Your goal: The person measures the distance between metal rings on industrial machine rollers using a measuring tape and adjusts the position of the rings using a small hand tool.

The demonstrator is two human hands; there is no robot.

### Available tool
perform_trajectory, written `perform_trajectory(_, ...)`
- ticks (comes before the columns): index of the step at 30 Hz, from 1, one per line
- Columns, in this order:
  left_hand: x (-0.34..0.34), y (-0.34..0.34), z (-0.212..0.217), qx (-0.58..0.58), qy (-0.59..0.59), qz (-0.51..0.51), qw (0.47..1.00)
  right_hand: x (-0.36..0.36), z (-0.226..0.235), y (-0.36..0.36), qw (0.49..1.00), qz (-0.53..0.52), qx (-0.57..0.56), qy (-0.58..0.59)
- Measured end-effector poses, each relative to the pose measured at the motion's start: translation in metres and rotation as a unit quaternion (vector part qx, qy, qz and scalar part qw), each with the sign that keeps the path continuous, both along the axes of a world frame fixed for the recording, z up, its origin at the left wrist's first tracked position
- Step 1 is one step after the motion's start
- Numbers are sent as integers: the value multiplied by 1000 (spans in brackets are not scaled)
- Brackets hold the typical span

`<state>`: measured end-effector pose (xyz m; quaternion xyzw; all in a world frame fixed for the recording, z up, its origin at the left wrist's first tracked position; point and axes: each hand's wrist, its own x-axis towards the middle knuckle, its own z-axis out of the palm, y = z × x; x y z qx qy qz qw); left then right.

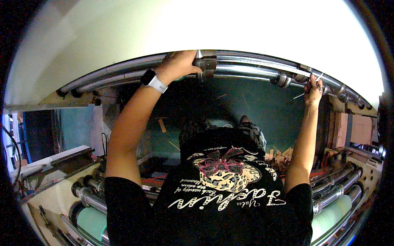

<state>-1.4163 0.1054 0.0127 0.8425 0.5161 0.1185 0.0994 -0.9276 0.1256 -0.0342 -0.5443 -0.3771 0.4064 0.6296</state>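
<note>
Along the underside of a pale panel run several shiny metal shafts (246, 70) with collars. My left hand (178, 65), a watch on its wrist, is closed over a shaft, its thumb stretched toward a metal collar (207, 63). Part of its fingers is hidden behind the panel edge. At the far right, my right hand (314, 90) pinches the right part of a thin, light strip with markings, like a ruler (293, 70), lying along the shafts. A thin metal rod (299, 96) also sticks out of that hand; its kind is unclear.
The large pale panel (205, 28) overhangs the shafts. Below lies a dark green floor (213, 98) with scattered strips and a heap of offcuts (281, 159). More rollers (96, 201) stand at the lower left and lower right (334, 192), some with pale green material.
</note>
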Motion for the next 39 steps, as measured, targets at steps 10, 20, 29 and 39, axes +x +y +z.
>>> perform_trajectory(10, 1, 17, -18, -23, -72, -6, 997, -1, -1, 3, 999, -28, -11, -11)
perform_trajectory(20, 20, 29, -13, -35, -101, -1, 994, 15, -1, 9, 1000, -4, -9, 19)
perform_trajectory(29, 36, 16, -3, 28, -37, 36, 998, 9, 5, 8, 999, -18, -30, 12)
perform_trajectory(39, 41, 13, 0, 7, -47, 40, 998, 14, 2, 10, 1000, -4, -8, 24)
